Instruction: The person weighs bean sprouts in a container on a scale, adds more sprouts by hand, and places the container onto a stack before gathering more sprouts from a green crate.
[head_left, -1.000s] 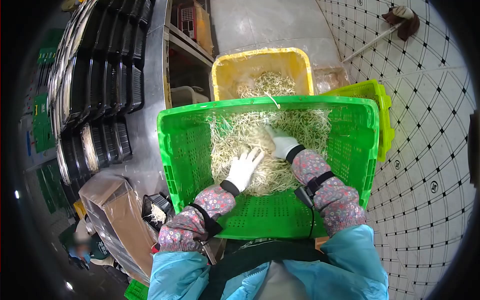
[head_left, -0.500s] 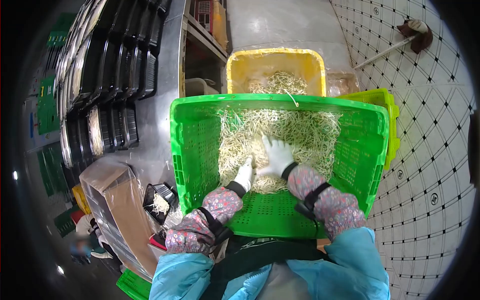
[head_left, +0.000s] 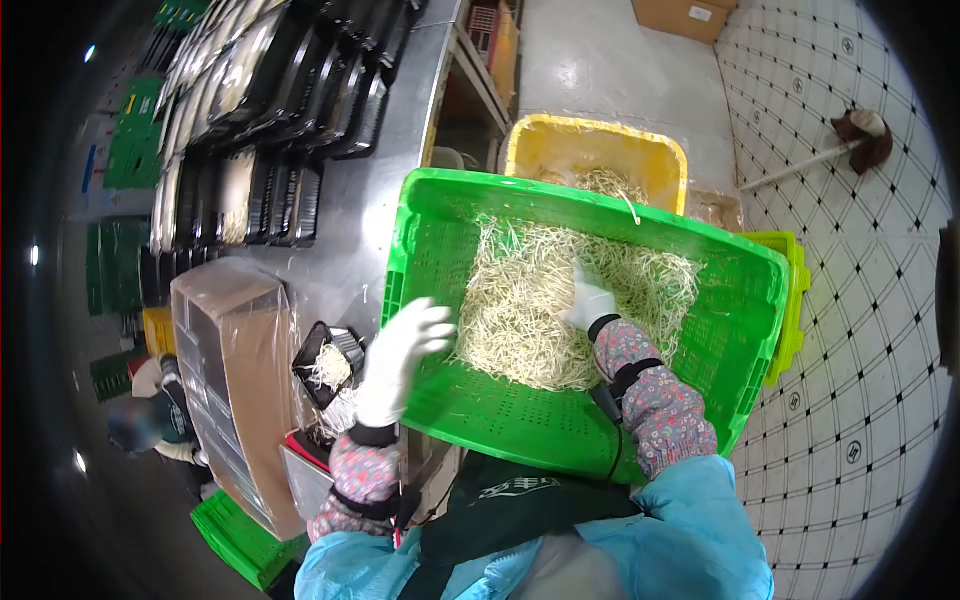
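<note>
Pale bean sprouts [head_left: 520, 310] lie heaped in a large green perforated crate [head_left: 500, 420] in front of me. My gloved right hand [head_left: 592, 303] is down in the heap, its fingers curled into the sprouts and partly hidden. My gloved left hand [head_left: 400, 360] is raised over the crate's left edge, fingers stretched out, with nothing in it. Just left of that hand, a small black plastic tray [head_left: 350, 347] holds a little clump of sprouts. It rests tilted beside crumpled clear plastic.
Behind the crate stands a yellow tub [head_left: 545, 150] with more sprouts. Stacked black trays [head_left: 290, 120] stand on a metal table [head_left: 400, 130] at the upper left. A plastic-wrapped cardboard box [head_left: 260, 380] is on the left. Another person [head_left: 170, 405] works beyond it.
My left hand has left the sprouts and moved left, over the crate's edge. The right hand stays in the heap, its fingers less spread. The view has turned left.
</note>
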